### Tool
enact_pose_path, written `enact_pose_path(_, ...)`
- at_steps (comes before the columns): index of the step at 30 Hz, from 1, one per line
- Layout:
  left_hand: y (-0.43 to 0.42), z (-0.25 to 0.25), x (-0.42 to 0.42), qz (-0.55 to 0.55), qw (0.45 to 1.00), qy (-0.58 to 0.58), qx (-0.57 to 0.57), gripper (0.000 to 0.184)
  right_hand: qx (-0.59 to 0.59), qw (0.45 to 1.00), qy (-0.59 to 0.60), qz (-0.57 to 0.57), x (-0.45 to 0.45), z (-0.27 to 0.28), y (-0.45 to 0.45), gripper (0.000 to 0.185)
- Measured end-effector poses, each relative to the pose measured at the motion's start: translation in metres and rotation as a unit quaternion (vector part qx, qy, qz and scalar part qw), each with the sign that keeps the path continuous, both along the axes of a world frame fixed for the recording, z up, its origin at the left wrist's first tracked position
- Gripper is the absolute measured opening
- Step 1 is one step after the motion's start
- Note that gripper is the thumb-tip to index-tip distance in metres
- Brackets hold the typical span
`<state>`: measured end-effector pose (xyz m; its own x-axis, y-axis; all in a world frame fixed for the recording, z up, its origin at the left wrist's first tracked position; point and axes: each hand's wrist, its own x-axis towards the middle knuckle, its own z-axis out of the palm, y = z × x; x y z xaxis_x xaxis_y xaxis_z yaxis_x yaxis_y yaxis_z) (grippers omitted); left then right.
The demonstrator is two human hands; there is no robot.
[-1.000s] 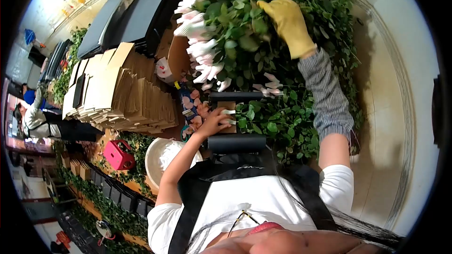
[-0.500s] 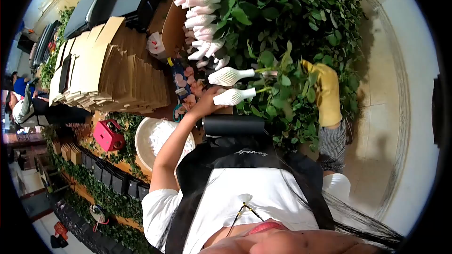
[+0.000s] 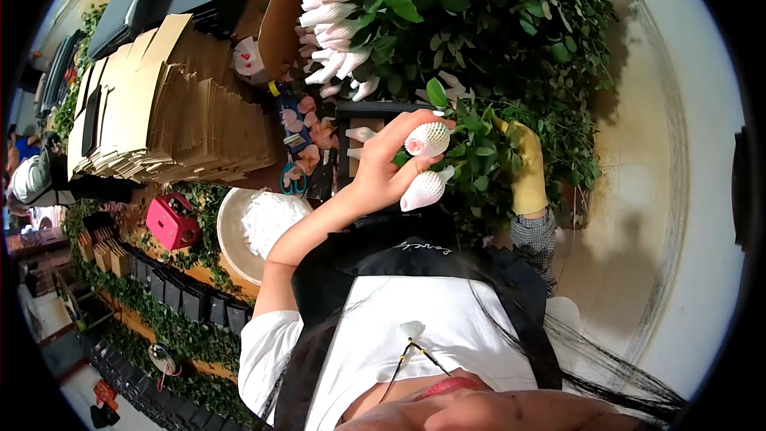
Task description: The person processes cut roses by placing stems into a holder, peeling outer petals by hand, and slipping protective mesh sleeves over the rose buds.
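My left hand (image 3: 387, 164), bare, has its thumb and fingers closed around a rose in a white foam net (image 3: 427, 140), just at the bud. Another netted rose (image 3: 424, 190) hangs beside the thumb, its tip towards my chest. My right hand (image 3: 527, 169), in a yellow glove, is closed around leafy rose stems (image 3: 483, 144); its fingertips are partly hidden by leaves. Beyond my hands, several more netted roses (image 3: 331, 16) lie stacked with their heads to the left and their foliage (image 3: 495, 24) to the right.
Cardboard sheets (image 3: 183, 104) are piled at the left. Nearer me stands a round tub (image 3: 231, 243) of white foam nets (image 3: 275, 219). Scissors (image 3: 294, 179) and loose petals (image 3: 307, 116) lie between. A red stool (image 3: 172, 222) and another person (image 3: 60, 179) are farther left.
My left hand has moved right and up onto one netted rose. Both rose heads have turned from pointing left to pointing towards me. My right hand has shifted slightly left.
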<state>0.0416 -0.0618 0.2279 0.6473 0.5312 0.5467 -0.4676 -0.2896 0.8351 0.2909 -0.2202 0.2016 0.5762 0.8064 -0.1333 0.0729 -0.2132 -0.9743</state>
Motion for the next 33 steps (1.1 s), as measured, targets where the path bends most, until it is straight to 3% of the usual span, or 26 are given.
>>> enact_pose_path(2, 0.002, 0.004, -0.001, 0.026, 0.999, 0.025, 0.041, 0.054, 0.033, 0.982, 0.169, -0.078, 0.001, -0.005, 0.002, 0.035)
enact_pose_path(3, 0.002, 0.004, -0.002, 0.028, 0.998, 0.036, 0.051, 0.053, 0.031, 0.996, 0.069, -0.046, 0.0, -0.005, 0.0, 0.039)
enact_pose_path(5, 0.002, 0.003, -0.001, 0.03, 0.997, 0.047, 0.062, 0.052, 0.069, 0.992, 0.085, -0.058, 0.003, -0.014, -0.005, 0.038)
enact_pose_path(7, -0.001, -0.002, 0.0, -0.003, 0.998, 0.023, -0.057, 0.049, 0.107, 0.987, 0.102, -0.069, -0.005, -0.01, -0.008, 0.037)
enact_pose_path(8, -0.002, -0.004, 0.002, -0.002, 0.998, 0.024, -0.057, 0.049, 0.111, 0.987, 0.037, -0.108, -0.018, 0.007, -0.005, 0.032)
enact_pose_path(10, -0.003, -0.011, 0.005, -0.026, 0.97, 0.01, -0.243, 0.046, 0.114, 0.982, -0.027, -0.147, -0.019, 0.03, -0.003, 0.029)
enact_pose_path(11, 0.004, -0.018, 0.004, -0.06, 0.96, 0.032, -0.272, 0.045, 0.054, 0.963, -0.249, -0.089, -0.008, 0.038, -0.005, 0.026)
enact_pose_path(12, 0.012, -0.022, -0.002, -0.052, 0.952, 0.153, -0.259, 0.041, -0.011, 0.889, -0.457, -0.027, 0.0, 0.046, -0.005, 0.023)
enact_pose_path(13, 0.019, -0.03, -0.003, -0.036, 0.966, 0.158, -0.199, 0.04, -0.12, 0.827, -0.549, -0.012, 0.002, 0.062, -0.001, 0.018)
enact_pose_path(14, 0.024, -0.042, -0.004, -0.02, 0.977, 0.162, -0.138, 0.04, -0.122, 0.827, -0.548, -0.019, 0.013, 0.054, -0.002, 0.018)
enact_pose_path(15, 0.029, -0.054, -0.008, 0.013, 0.97, 0.222, -0.095, 0.041, -0.03, 0.853, -0.52, -0.026, 0.028, 0.038, -0.006, 0.018)
enact_pose_path(16, 0.035, -0.061, -0.013, 0.046, 0.957, 0.28, -0.051, 0.042, -0.022, 0.822, -0.569, -0.014, 0.023, 0.047, -0.004, 0.019)
enact_pose_path(17, 0.041, -0.06, -0.02, 0.062, 0.932, 0.347, 0.082, 0.051, -0.013, 0.786, -0.618, -0.006, 0.019, 0.055, -0.002, 0.02)
enact_pose_path(18, 0.045, -0.059, -0.024, 0.055, 0.91, 0.372, 0.173, 0.052, -0.018, 0.788, -0.615, -0.015, 0.016, 0.049, -0.002, 0.02)
enact_pose_path(19, 0.046, -0.067, -0.027, 0.066, 0.892, 0.37, 0.253, 0.051, 0.034, 0.858, -0.513, -0.014, 0.017, 0.037, -0.002, 0.02)
enact_pose_path(20, 0.048, -0.086, -0.029, 0.071, 0.868, 0.36, 0.335, 0.051, 0.071, 0.884, -0.463, 0.003, 0.018, 0.031, -0.004, 0.02)
enact_pose_path(21, 0.052, -0.125, -0.038, 0.045, 0.857, 0.39, 0.334, 0.056, 0.108, 0.905, -0.41, 0.021, 0.021, 0.025, -0.005, 0.021)
enact_pose_path(22, 0.06, -0.18, -0.046, -0.021, 0.878, 0.429, 0.211, 0.057, 0.067, 0.826, -0.559, 0.044, 0.016, 0.018, -0.005, 0.023)
enact_pose_path(24, 0.057, -0.168, -0.039, -0.084, 0.88, 0.374, 0.28, 0.056, 0.062, 0.812, -0.578, 0.05, 0.002, 0.003, -0.01, 0.025)
enact_pose_path(25, 0.059, -0.175, -0.037, -0.069, 0.885, 0.365, 0.279, 0.055, 0.051, 0.812, -0.58, 0.041, -0.008, 0.001, -0.009, 0.025)
enact_pose_path(26, 0.063, -0.183, -0.039, -0.05, 0.89, 0.361, 0.275, 0.055, -0.036, 0.786, -0.615, 0.046, -0.011, -0.02, -0.011, 0.024)
enact_pose_path(28, 0.069, -0.192, -0.043, 0.01, 0.896, 0.362, 0.257, 0.054, -0.039, 0.776, -0.629, 0.033, -0.02, -0.028, -0.013, 0.025)
enact_pose_path(30, 0.068, -0.195, -0.044, 0.017, 0.9, 0.364, 0.239, 0.037, -0.073, 0.761, -0.644, 0.028, -0.024, -0.029, -0.016, 0.028)
enact_pose_path(33, 0.074, -0.211, -0.047, 0.019, 0.897, 0.36, 0.257, 0.045, -0.085, 0.729, -0.679, -0.026, -0.023, -0.021, -0.02, 0.03)
